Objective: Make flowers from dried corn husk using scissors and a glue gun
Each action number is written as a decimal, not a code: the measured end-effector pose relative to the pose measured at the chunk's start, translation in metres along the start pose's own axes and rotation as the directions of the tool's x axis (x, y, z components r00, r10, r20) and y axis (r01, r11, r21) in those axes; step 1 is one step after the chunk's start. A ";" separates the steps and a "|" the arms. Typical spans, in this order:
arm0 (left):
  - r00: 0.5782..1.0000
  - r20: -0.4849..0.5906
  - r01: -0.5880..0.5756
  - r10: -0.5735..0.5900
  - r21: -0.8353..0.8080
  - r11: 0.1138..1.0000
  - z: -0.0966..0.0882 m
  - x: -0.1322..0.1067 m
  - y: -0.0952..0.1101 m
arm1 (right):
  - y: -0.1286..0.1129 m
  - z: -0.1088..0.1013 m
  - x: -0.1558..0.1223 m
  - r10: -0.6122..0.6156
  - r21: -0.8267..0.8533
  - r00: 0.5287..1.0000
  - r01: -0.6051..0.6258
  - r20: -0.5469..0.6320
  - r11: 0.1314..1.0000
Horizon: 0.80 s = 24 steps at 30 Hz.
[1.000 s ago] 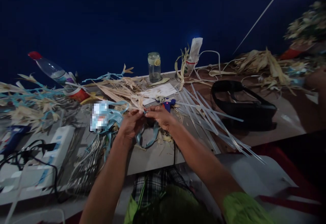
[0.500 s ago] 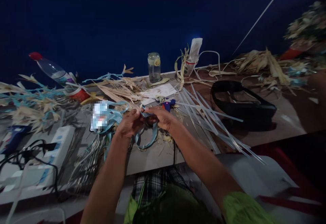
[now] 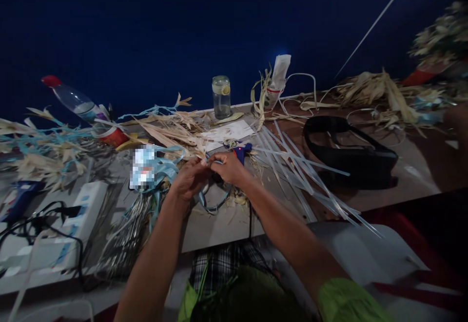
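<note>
My left hand (image 3: pixel 190 178) is closed in a pinch, its fingertips at what looks like a pale piece of corn husk (image 3: pixel 200 150). My right hand (image 3: pixel 229 167) meets it fingertip to fingertip, pinching a light blue ribbon (image 3: pixel 213 210) that hangs in a loop below both hands onto the table. The fingers hide the exact spot where husk and ribbon meet. Just beyond my right hand lies a blue glue gun (image 3: pixel 242 151) with a small red light. More blue ribbon (image 3: pixel 168 170) lies bunched left of my left hand.
Clear plastic sticks (image 3: pixel 292 166) spread to the right, beside a black strapped item (image 3: pixel 351 156). A glass jar (image 3: pixel 221 97) stands at the back. On the left are a power strip (image 3: pixel 82 210), metal wires (image 3: pixel 126 239), a tilted bottle (image 3: pixel 73 97) and husk flowers (image 3: pixel 47 161).
My right hand has shifted slightly left, its fingers now curled closer to my left fingertips. The hanging ribbon loop has swung a little to the right and turned thinner to view.
</note>
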<state>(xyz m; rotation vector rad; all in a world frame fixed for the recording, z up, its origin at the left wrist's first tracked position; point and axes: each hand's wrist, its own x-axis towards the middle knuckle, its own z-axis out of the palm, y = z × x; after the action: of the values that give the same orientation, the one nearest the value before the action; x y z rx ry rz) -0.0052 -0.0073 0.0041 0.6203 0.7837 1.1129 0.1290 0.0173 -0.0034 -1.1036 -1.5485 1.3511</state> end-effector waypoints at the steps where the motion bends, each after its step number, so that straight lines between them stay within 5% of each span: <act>1: 1.000 0.006 -0.006 0.007 -0.007 1.000 -0.001 0.000 0.000 | 0.000 0.000 0.000 0.021 0.072 1.000 -0.022 0.013 0.997; 8: 0.992 -0.118 -0.047 0.049 0.025 0.999 0.001 0.002 -0.001 | -0.003 -0.002 0.000 0.137 0.308 0.984 -0.167 0.115 0.937; 18: 0.998 -0.058 0.013 -0.007 0.103 0.995 -0.003 -0.003 0.008 | -0.005 -0.008 0.004 0.272 0.484 0.935 -0.351 0.227 0.801; 24: 0.998 -0.066 0.012 0.011 0.333 0.943 -0.015 -0.001 0.009 | 0.000 -0.009 0.003 0.303 0.367 0.918 -0.383 0.257 0.848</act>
<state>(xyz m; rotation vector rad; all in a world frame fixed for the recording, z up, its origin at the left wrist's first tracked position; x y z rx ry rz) -0.0221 -0.0041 0.0029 0.8701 1.0425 1.0115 0.1360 0.0231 -0.0027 -1.0348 -1.1377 1.9745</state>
